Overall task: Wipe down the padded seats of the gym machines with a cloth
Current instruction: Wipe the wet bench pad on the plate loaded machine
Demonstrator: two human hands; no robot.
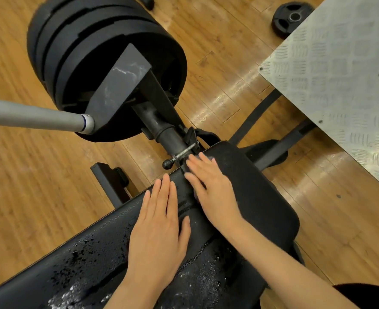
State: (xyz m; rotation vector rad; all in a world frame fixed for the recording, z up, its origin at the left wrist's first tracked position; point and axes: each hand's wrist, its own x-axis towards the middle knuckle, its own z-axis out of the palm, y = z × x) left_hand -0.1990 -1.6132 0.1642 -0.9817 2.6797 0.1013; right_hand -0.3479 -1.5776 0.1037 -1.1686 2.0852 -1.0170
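Note:
A black padded seat (pixel 262 197) runs from the lower left to the centre right, split by a seam into two pads. The nearer pad (pixel 90 253) is worn and flecked with pale marks. My left hand (pixel 159 228) lies flat on the nearer pad, fingers straight, beside the seam. My right hand (pixel 213 188) presses flat on a dark grey cloth (pixel 197 192) at the far pad's left edge; only slivers of the cloth show round my fingers.
A stack of black weight plates (pixel 83 52) sits on the machine's arm beyond the seat, with a silver bar (pixel 34 117) at the left. An adjustment pin with a ball knob (pixel 168 163) is just past my right fingertips. A steel tread plate (pixel 340 74) fills the right. Wooden floor surrounds.

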